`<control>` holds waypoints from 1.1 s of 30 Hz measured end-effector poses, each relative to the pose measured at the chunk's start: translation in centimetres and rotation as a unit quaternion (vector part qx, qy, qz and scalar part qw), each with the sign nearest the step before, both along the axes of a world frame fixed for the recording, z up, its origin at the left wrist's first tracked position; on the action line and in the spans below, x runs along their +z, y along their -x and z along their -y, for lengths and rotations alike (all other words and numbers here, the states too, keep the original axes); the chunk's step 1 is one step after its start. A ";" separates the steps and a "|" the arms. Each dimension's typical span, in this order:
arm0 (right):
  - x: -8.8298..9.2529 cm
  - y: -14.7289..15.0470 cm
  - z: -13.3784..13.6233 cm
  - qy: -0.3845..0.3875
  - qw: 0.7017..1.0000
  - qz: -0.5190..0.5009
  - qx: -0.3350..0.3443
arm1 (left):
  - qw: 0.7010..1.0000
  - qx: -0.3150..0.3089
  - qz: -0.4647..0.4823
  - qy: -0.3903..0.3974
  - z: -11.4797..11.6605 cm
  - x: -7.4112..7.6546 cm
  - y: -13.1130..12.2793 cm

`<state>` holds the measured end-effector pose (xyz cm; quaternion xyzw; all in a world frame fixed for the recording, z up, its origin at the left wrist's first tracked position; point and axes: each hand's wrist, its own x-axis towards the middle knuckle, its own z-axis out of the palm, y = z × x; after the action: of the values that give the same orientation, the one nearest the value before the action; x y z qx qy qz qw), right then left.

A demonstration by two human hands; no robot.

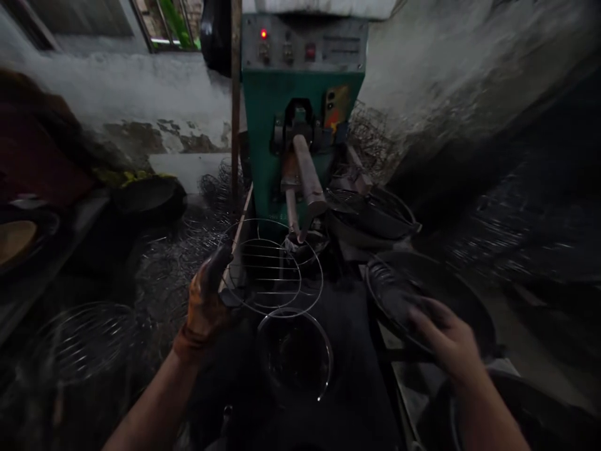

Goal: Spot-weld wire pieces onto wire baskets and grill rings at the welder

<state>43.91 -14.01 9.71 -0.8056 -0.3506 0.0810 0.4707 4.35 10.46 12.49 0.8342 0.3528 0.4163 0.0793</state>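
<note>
My left hand (209, 300), in a stained orange glove with dark fingers, is closed on the left edge of a round wire rack (267, 266). The rack has an outer ring, a smaller inner ring and parallel cross wires. It is held up just in front of the lower arm of a green machine (263, 106). Below the rack sits a curved open wire ring (328, 351). My bare right hand (448, 341) is over a dark round pan (469, 300) at the right, close to a ribbed bundle of thin wires (387, 285). Its fingers are dim and blurred, so its grip is unclear.
The machine's thick metal arm (310, 175) juts toward me, and a red light (263, 34) glows on its panel. Piled wire pieces (164, 269) lie at the left, with more wire racks (89, 341) below. Another dark pan (375, 213) stands beside the machine.
</note>
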 end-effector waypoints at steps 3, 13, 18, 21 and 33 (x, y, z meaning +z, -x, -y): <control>1.3 1.6 -3.6 0.024 0.993 0.019 0.110 | 0.997 -0.039 -0.020 -0.069 1.5 2.3 0.7; 2.5 3.6 -6.6 -0.041 0.967 0.084 0.236 | 0.996 -0.039 -0.050 0.058 0.5 2.8 0.2; 5.0 6.3 -8.2 -0.138 0.935 0.168 0.280 | 0.989 -0.026 -0.026 0.144 -0.6 -0.7 -5.7; 4.8 7.6 -8.4 -0.160 0.913 0.187 0.325 | 0.981 -0.042 -0.012 0.191 -0.4 -1.0 -7.4; 3.6 12.5 -13.3 -0.019 0.922 0.132 0.363 | 0.991 -0.023 -0.045 0.122 -0.3 -1.5 -8.0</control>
<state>31.37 -0.73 13.28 -0.6175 -0.6793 0.1328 0.3737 12.33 10.77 10.97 0.8440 0.3850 0.3304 0.1739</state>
